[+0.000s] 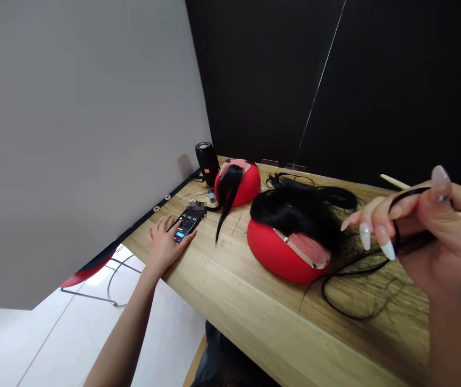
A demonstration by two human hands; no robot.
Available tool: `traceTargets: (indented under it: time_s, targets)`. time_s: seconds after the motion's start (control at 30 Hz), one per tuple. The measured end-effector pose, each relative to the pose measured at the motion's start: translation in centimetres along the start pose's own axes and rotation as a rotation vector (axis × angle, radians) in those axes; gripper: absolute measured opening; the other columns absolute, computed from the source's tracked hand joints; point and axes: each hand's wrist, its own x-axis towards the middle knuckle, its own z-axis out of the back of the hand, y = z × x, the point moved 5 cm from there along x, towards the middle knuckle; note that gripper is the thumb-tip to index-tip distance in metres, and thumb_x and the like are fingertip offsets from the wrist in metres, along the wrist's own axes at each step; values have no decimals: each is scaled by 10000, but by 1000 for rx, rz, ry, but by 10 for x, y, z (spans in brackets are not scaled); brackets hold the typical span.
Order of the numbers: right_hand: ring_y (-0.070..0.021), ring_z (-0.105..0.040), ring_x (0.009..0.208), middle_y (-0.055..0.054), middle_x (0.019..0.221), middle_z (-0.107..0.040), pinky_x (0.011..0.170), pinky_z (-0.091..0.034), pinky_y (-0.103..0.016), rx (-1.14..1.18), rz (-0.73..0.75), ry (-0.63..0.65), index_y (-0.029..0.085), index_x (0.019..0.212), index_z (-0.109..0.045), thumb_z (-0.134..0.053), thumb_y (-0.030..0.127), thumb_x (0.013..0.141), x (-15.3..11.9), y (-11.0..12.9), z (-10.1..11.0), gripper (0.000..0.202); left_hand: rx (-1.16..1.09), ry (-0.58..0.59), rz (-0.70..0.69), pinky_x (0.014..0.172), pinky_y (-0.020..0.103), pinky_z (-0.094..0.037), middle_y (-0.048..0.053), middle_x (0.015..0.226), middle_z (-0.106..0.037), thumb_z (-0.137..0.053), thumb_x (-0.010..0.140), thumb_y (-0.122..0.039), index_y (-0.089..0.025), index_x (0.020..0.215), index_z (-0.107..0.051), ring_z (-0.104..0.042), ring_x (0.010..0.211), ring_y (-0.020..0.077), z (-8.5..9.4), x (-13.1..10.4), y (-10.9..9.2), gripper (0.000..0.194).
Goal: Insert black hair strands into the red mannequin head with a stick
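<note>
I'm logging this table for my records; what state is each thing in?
Phone: face up, screen lit, showing 00:48:46.
Left hand: spread open, touching the phone.
Right hand: curled around the pale stick, black strand across its fingers.
Black speaker: upright; on or off, cannot tell.
Near red form: resting on the table, loose black hair over it.
Rear red form: on the table, dark tail of hair hanging down its front.

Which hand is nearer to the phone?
Left. The left hand is at the phone, one finger over its screen; the right hand is right of the nearer red dome, holding a pale stick.
</note>
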Motion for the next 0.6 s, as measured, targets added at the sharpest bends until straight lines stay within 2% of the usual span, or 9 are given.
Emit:
traceTargets:
  time_s: [0.3, 0.6]
  targets:
    - [-191, -608, 574, -20, 539, -528, 604, -574, -393, -40, -6, 17, 167, 695, -608, -577, 335, 949, 1, 0, -2, 306, -61, -96, 10, 1141, 593, -239, 167, 1440, -481, -596, 811, -648, -204, 1351, -509, -406, 1358, 355, 2, -11, 10, 704]
    - [-178, -593, 574, -22, 569, -501, 557, -572, -378, -34, -16, -23, 150, 685, -599, -574, 337, 952, -2, 0, 1, 326, -80, -267, -60, 1144, 541, -256, 142, 1369, -543, -621, 832, -578, -209, 1230, -587, -467, 1302, 330, 2, -39, 20, 544]
